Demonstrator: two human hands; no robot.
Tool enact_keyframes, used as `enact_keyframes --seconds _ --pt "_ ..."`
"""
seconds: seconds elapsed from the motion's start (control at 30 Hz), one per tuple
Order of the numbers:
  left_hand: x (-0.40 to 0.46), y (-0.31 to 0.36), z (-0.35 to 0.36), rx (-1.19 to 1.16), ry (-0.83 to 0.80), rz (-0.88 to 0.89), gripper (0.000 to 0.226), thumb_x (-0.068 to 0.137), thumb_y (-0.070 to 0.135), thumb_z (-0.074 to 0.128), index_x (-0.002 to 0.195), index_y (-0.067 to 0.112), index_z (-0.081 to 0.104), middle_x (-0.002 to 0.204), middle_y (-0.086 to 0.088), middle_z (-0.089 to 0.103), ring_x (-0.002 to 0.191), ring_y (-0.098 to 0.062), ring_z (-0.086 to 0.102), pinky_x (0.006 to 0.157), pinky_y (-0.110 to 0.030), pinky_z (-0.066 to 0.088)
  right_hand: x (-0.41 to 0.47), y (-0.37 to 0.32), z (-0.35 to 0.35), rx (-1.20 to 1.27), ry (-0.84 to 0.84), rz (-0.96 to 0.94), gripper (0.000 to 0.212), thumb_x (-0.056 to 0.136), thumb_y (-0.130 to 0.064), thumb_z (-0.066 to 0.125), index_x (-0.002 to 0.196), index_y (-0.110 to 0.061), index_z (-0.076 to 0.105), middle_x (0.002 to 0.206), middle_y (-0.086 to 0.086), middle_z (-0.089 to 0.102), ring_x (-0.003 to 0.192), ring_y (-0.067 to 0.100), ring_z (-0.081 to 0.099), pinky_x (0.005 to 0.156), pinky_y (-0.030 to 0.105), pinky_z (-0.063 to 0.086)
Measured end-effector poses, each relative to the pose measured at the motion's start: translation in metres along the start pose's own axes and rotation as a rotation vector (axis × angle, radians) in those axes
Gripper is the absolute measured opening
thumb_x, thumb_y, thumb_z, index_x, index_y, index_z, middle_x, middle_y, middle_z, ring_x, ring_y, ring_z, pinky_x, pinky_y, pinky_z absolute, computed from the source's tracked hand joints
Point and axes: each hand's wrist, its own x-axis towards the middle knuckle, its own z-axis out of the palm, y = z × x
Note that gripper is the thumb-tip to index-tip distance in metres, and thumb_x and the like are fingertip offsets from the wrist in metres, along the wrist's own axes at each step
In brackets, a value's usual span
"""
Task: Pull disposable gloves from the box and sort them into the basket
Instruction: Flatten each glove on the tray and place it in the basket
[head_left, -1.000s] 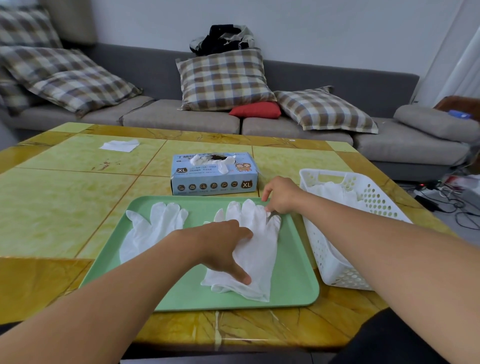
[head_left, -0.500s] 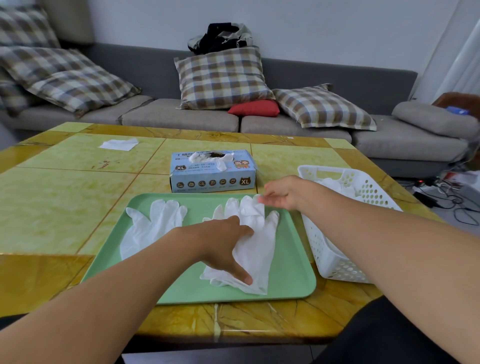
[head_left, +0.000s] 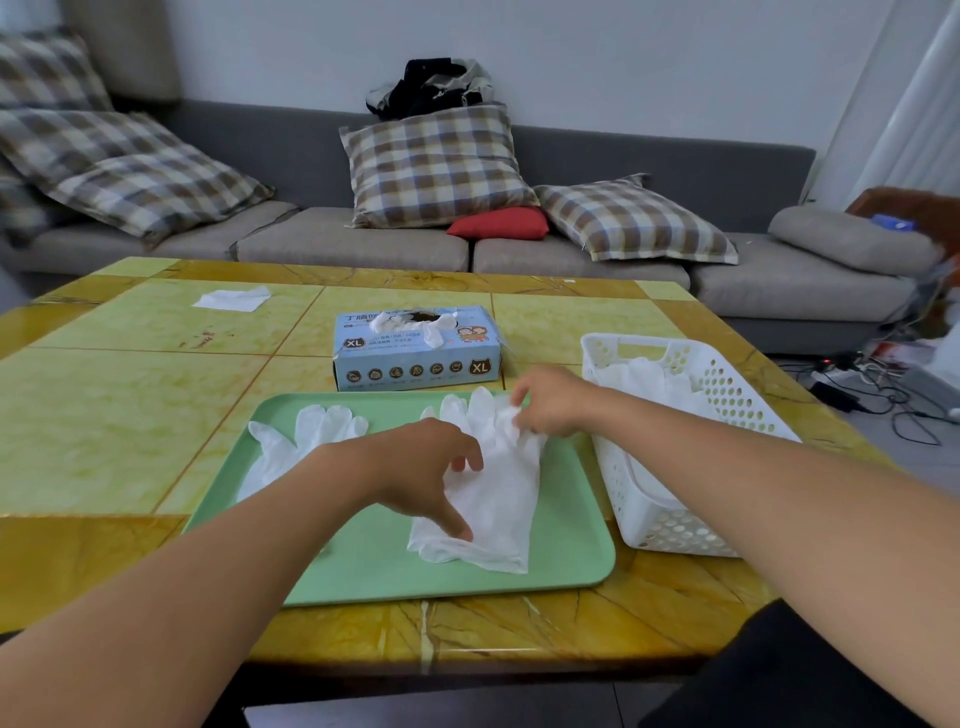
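Pinching glove (head_left: 498, 488) fingertips, right hand (head_left: 550, 405); left hand (head_left: 431, 473) pressing cuff

Carrier of text: a light blue rectangular cardboard glove box (head_left: 417, 353) was seen to be the only thing bearing readable print.
Left size mark: "XL" was printed in white on a dark badge at the upper left of the front face.
Right size mark: "XL" was repeated on a dark cat-head badge at the lower right of the front face.
Top heading: dark Chinese characters were printed along the top edge; only the first, "丁", could be read with confidence.
Small print: lines of fine text beside the left badge were too small to be read.
Icon row: round dark pictograms were ranged along the bottom edge, with no legible wording.
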Motion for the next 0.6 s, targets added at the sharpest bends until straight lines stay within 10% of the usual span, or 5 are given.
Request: enact_keyframes --seconds 0.17,0.37,0.6 --pt "-0.002 0.003 0.012 0.044 0.023 0.006 0.073 0.073 0.06 0.081 0.133 0.03 0.053 0.121 0.009 0.051 0.098 -0.01 0.049 0.087 -0.024 0.044 -0.012 0.0 -0.014 0.086 0.05 -0.106 0.04 0.086 -0.008 0.074 0.124 -0.008 0.063 0.096 0.008 0.065 0.072 0.024 0.066 0.063 0.035 0.054" --pt "-0.012 0.003 -0.004 0.058 0.166 0.042 0.036 0.081 0.053 0.077 0.101 0.028 0.061 0.096 0.009 0.057 0.08 -0.008 0.047 0.071 -0.028 0.039 -0.068 -0.024 -0.002 -0.107 -0.496 -0.414 0.029 0.07 -0.021 0.092 0.093 -0.019 0.073 0.083 -0.004 0.07 0.073 0.007 0.062 0.071 0.026 0.054" --pt "-0.037 -0.011 0.002 -0.099 -0.123 0.039 0.029 0.082 0.059 0.072 0.09 0.031 0.073 0.083 0.018 0.071 0.078 0.003 0.064 0.08 -0.023 0.051 -0.081 -0.022 0.028 -0.142 -0.42 -0.568 0.031 0.073 -0.034 0.089 0.096 -0.019 0.074 0.094 -0.006 0.07 0.085 0.008 0.063 0.076 0.022 0.052"
